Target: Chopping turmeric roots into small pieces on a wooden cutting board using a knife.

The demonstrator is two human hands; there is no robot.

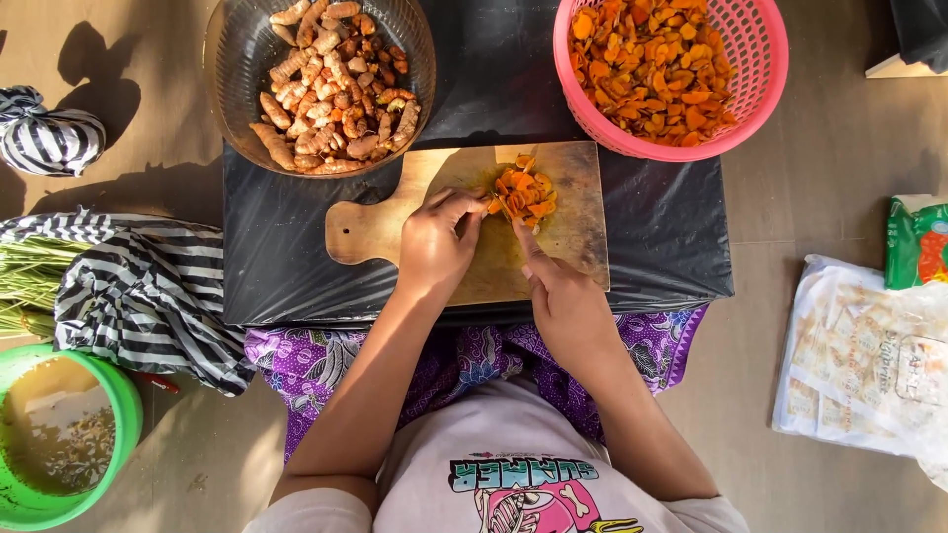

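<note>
Turmeric slices (523, 192) lie heaped on the wooden cutting board (395, 222), pinched at their edge by the left hand (434, 247). Beside it, the right hand (563, 301) is clenched; any knife is hidden. Beyond the board, the pink basket (760, 109) looks nearly full, while many whole roots (331, 84) remain uncut.

Both hands on wooden cutting board (385, 232): left hand (434, 247) pinching orange slices (523, 192), right hand (563, 301) just beside pile. Far: bowl of roots (321, 84), pink basket (765, 94).
</note>
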